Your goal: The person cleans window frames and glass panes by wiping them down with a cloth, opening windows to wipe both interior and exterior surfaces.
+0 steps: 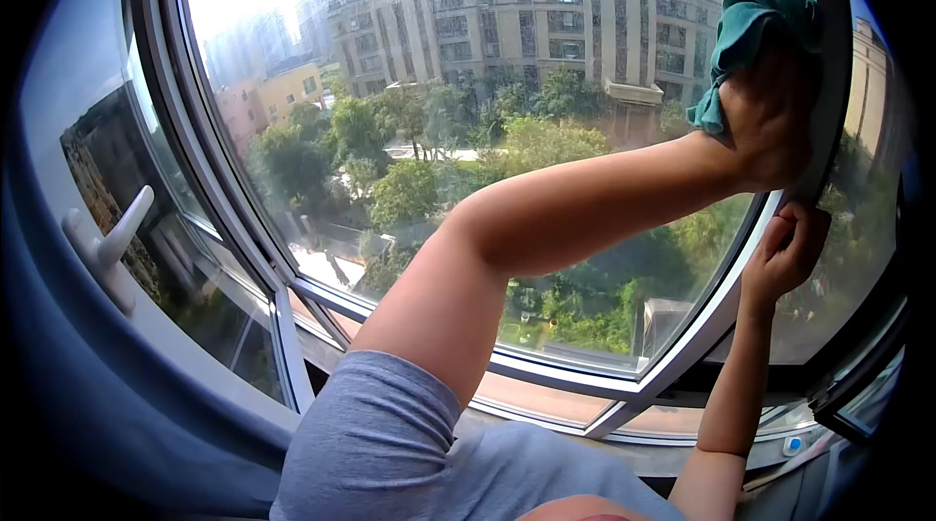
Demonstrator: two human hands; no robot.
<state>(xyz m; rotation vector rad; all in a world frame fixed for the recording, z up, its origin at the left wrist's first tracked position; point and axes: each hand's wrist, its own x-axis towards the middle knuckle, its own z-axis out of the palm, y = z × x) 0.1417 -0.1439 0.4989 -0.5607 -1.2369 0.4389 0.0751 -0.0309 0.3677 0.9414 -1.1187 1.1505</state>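
My left arm reaches across the window to the upper right. There my left hand (770, 121) is closed on a crumpled green cloth (765, 24), pressed at the right edge of the large glass pane (507, 160) and its frame. The cloth bunches over the fingers, and a corner hangs down on the left. Just below, my right hand (785, 253) has its fingers curled around the edge of the window frame (721, 311). Its fingertips are partly hidden.
On the left stands another window sash with a white handle (122, 229), beside a blue curtain (146, 424). A dark-edged window panel (858, 277) is at the right. A sill with lower panes (546, 399) runs below. Outside are trees and a building.
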